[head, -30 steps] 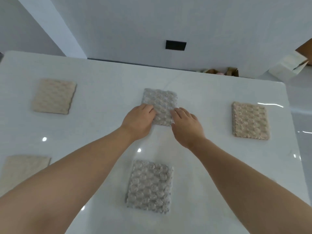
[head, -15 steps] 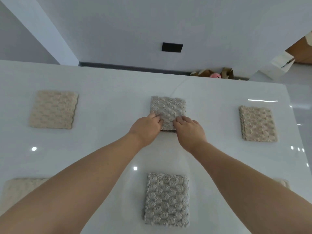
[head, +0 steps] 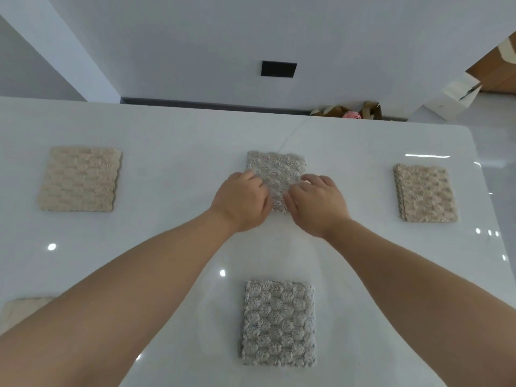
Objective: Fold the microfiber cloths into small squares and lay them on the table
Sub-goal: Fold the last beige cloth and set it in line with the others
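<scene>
Your left hand [head: 242,203] and right hand [head: 317,205] press flat, fingers spread, on grey folded cloth [head: 275,171] mid-tabletop toward far edge. Glossy white table [head: 173,141]; white wall [head: 195,37] behind, black wall plate [head: 278,69].

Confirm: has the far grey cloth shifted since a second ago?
No. Far grey cloth still lies between left beige cloth and right beige cloth, beyond near grey cloth; only the camera shifted.

Glossy white table [head: 173,135] with five folded cloths [head: 277,322], well apart.
</scene>
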Action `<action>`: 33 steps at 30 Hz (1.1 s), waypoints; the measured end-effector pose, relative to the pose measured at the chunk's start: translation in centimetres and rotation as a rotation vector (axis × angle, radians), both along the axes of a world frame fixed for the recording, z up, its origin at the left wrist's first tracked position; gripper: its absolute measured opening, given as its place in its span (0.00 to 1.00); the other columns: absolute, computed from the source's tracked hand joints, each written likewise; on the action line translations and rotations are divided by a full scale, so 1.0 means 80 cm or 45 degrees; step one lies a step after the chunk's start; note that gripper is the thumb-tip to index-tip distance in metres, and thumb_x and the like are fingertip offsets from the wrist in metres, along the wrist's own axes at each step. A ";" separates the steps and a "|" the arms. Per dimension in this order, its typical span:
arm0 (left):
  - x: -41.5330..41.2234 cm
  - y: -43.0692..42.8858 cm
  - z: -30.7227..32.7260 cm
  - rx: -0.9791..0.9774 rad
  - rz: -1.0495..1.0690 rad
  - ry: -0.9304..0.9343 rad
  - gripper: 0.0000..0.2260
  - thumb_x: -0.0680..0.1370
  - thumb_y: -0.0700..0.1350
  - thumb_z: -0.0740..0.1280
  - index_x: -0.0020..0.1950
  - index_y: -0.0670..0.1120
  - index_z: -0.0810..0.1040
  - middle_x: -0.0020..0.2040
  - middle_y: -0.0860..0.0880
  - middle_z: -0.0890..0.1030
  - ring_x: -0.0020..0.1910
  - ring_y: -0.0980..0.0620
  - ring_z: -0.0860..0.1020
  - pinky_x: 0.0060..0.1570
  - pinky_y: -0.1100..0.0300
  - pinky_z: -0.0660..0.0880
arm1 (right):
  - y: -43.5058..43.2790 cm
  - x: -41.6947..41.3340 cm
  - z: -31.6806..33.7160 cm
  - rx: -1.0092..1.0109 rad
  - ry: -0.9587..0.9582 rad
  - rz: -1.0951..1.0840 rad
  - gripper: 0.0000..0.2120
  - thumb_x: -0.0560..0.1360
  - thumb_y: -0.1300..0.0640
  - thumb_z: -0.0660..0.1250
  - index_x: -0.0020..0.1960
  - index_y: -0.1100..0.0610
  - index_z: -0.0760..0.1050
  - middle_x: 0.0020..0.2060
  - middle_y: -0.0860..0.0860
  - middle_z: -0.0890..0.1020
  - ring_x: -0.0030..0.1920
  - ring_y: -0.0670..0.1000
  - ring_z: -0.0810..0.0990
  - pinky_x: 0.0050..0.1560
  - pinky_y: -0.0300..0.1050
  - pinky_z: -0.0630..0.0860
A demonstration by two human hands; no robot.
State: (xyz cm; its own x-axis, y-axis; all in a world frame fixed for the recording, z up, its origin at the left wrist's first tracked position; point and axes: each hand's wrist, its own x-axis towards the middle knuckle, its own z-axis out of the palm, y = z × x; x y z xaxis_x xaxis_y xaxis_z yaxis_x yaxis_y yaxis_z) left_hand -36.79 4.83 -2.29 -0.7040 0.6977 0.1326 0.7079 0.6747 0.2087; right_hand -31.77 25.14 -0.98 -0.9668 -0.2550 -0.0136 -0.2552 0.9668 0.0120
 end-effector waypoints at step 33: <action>-0.048 -0.015 -0.035 -0.333 -0.099 -0.053 0.36 0.83 0.65 0.49 0.82 0.40 0.55 0.82 0.42 0.57 0.81 0.44 0.56 0.77 0.47 0.58 | 0.028 -0.041 -0.011 -0.078 -0.446 -0.036 0.39 0.82 0.33 0.48 0.83 0.55 0.41 0.83 0.49 0.43 0.82 0.50 0.42 0.81 0.54 0.46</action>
